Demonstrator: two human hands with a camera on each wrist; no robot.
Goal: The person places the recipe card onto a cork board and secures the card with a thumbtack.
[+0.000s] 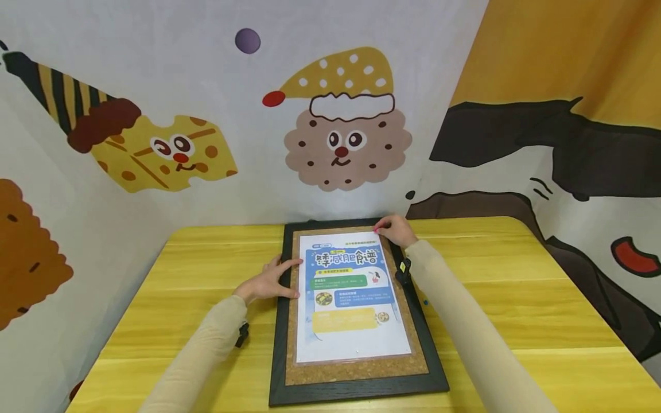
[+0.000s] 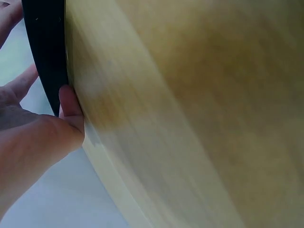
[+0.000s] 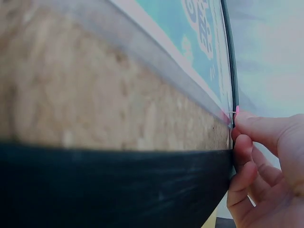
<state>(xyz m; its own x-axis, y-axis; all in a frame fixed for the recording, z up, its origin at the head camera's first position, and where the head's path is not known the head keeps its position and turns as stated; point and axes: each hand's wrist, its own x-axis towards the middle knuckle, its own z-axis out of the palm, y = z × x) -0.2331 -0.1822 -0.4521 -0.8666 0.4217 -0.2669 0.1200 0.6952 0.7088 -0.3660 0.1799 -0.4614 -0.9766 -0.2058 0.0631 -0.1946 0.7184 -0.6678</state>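
A laminated poster with blue, green and yellow blocks lies on a cork board in a black frame. My right hand pinches a pink pushpin at the poster's top right corner; in the right wrist view its thin needle points toward the sheet. My left hand rests across the frame's left side, with spread, fairly straight fingers touching the poster's left edge. The left wrist view shows part of the left hand against the dark frame edge.
The board lies on a yellow wood-grain table, close to its back edge. Behind hangs a cloth printed with cartoon food. A small blue object sits just right of the frame. Dark straps circle both wrists.
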